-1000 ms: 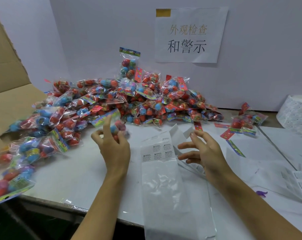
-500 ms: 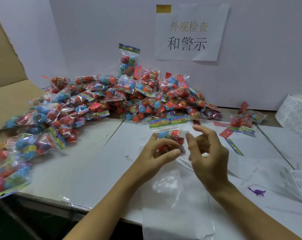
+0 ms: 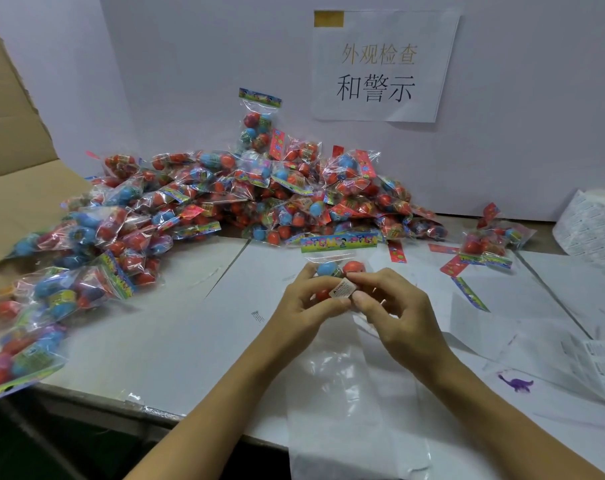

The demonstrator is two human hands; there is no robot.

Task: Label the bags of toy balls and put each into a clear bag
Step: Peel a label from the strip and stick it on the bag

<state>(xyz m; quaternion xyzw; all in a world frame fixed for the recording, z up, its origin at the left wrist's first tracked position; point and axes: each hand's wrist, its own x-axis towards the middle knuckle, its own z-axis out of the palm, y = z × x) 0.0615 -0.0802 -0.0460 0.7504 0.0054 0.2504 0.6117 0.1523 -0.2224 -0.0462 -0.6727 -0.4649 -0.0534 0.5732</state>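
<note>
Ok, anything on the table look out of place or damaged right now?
Mostly normal. A few loose header cards lie on the table right of the pile, apart from any bag. A small purple dinosaur sits near the right forearm. Both hands are pressing a warning label onto a bag.

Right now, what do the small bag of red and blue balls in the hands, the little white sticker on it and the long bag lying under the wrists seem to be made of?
Small bag of balls: thin glossy clear plastic film, crinkled, with glare.
White warning sticker: probably matte printed paper.
Long clear bag: soft, slightly cloudy plastic film; table shows through.
Both hands, left and right, pinch the small bag.
</note>
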